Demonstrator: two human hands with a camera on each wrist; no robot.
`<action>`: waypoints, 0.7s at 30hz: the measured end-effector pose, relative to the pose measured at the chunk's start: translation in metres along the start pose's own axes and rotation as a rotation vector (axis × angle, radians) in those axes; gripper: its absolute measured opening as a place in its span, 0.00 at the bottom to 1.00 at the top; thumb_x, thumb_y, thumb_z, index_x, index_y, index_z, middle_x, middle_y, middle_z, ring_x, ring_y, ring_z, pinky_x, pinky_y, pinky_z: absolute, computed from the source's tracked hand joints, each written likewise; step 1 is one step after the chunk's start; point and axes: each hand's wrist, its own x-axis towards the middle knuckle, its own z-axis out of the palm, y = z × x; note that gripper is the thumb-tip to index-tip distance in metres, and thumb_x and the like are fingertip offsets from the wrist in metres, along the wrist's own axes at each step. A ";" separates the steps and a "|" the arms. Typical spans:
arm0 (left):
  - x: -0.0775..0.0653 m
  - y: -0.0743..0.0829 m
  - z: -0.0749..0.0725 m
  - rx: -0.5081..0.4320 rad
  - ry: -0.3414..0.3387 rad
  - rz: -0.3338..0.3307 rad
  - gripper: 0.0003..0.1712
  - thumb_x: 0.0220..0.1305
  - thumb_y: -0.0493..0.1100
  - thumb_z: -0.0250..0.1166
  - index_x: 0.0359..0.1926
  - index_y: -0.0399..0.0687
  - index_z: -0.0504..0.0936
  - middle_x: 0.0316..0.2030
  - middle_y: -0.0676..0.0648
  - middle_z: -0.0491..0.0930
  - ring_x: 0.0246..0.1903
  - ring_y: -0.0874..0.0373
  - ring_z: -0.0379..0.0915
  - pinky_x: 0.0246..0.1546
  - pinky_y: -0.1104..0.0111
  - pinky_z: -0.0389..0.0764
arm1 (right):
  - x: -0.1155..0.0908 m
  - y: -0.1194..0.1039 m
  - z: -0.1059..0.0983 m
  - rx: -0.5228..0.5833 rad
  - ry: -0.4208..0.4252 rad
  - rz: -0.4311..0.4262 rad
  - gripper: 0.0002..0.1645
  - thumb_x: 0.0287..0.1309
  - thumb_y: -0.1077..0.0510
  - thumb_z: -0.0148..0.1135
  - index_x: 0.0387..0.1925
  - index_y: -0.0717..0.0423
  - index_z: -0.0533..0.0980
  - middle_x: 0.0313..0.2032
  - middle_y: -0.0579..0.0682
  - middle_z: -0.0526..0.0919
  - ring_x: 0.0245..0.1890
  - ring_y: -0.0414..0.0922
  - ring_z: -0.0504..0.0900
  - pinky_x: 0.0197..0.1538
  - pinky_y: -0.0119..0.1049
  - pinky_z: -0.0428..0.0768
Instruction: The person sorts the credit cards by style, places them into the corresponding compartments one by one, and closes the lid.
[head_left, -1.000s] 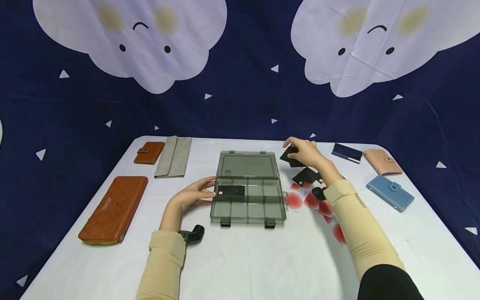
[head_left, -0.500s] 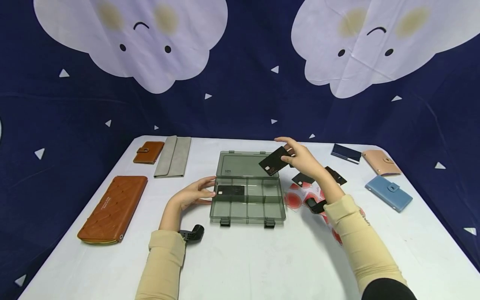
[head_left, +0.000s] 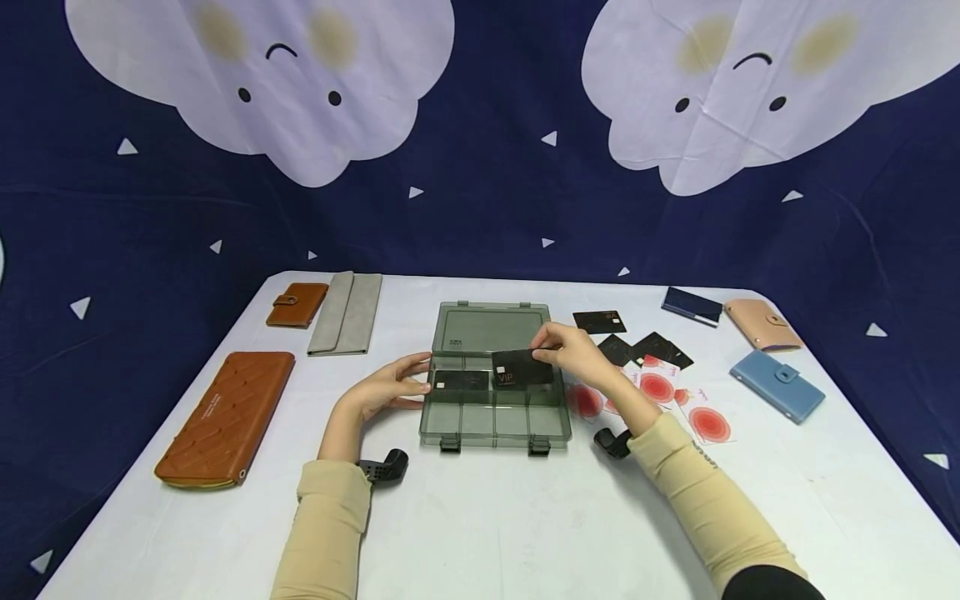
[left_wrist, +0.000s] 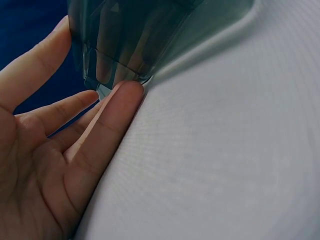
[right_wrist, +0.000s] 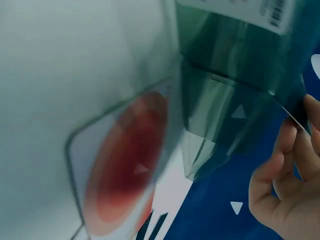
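Note:
A translucent grey-green compartment box [head_left: 510,423] lies with its lid [head_left: 491,329] folded back behind it. My left hand [head_left: 382,387] touches the box's left side, fingers extended and spread; in the left wrist view its fingertips [left_wrist: 131,92] meet the plastic wall. A black card [head_left: 461,381] lies in the back left compartments. Between thumb and fingers, my right hand [head_left: 573,354] pinches a black bank-style card [head_left: 521,367] marked VIP, over the back right compartments. In the right wrist view, the fingers [right_wrist: 287,135] hold the card edge beside the box wall.
Right of the box lie several black cards [head_left: 598,322] and several white cards with red circles [head_left: 709,423]. Far right are a dark card case [head_left: 692,307], a pink wallet [head_left: 763,323] and a blue wallet [head_left: 780,385]. Brown wallets [head_left: 228,417] and a grey wallet [head_left: 347,313] lie left.
My right hand has carried the VIP card leftward and toward me, from the card pile to over the box's back right compartments. Another black card now shows behind the pile. The left hand stays put.

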 end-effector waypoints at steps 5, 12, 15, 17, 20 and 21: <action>-0.001 0.001 0.000 -0.006 -0.004 0.001 0.43 0.62 0.35 0.59 0.71 0.40 0.45 0.69 0.33 0.44 0.60 0.36 0.60 0.53 0.54 0.76 | -0.002 0.005 0.004 -0.221 -0.073 -0.054 0.05 0.52 0.64 0.64 0.32 0.56 0.77 0.27 0.49 0.82 0.31 0.44 0.80 0.39 0.41 0.77; -0.001 0.000 -0.001 0.002 -0.006 0.005 0.43 0.62 0.35 0.59 0.71 0.40 0.45 0.69 0.34 0.44 0.60 0.36 0.60 0.53 0.54 0.76 | -0.006 0.005 0.007 -0.522 -0.088 -0.191 0.12 0.48 0.63 0.68 0.37 0.51 0.81 0.31 0.46 0.83 0.34 0.47 0.77 0.34 0.43 0.69; 0.000 -0.001 -0.001 0.000 -0.007 0.006 0.43 0.61 0.36 0.59 0.71 0.40 0.45 0.69 0.34 0.44 0.60 0.36 0.60 0.53 0.54 0.76 | -0.007 0.006 0.010 -0.620 -0.049 -0.290 0.12 0.45 0.63 0.69 0.36 0.53 0.82 0.30 0.47 0.81 0.33 0.48 0.78 0.33 0.44 0.74; 0.000 -0.001 -0.001 -0.002 -0.005 0.003 0.43 0.61 0.35 0.59 0.71 0.41 0.45 0.69 0.34 0.45 0.60 0.36 0.60 0.53 0.54 0.76 | -0.008 0.007 0.011 -0.692 -0.024 -0.353 0.11 0.45 0.63 0.69 0.35 0.55 0.83 0.29 0.48 0.80 0.32 0.48 0.79 0.33 0.44 0.77; 0.001 -0.001 -0.001 0.003 -0.004 -0.002 0.43 0.62 0.35 0.59 0.71 0.41 0.45 0.69 0.34 0.45 0.60 0.36 0.59 0.53 0.55 0.76 | -0.008 0.007 0.013 -0.781 -0.020 -0.386 0.10 0.46 0.61 0.69 0.35 0.55 0.84 0.29 0.49 0.79 0.34 0.49 0.79 0.35 0.45 0.78; 0.001 -0.001 -0.001 0.004 -0.002 -0.005 0.43 0.62 0.35 0.59 0.71 0.42 0.46 0.69 0.34 0.45 0.61 0.37 0.59 0.53 0.55 0.76 | -0.009 0.006 0.013 -0.801 -0.030 -0.379 0.10 0.46 0.60 0.69 0.35 0.54 0.84 0.30 0.48 0.80 0.34 0.49 0.79 0.35 0.45 0.77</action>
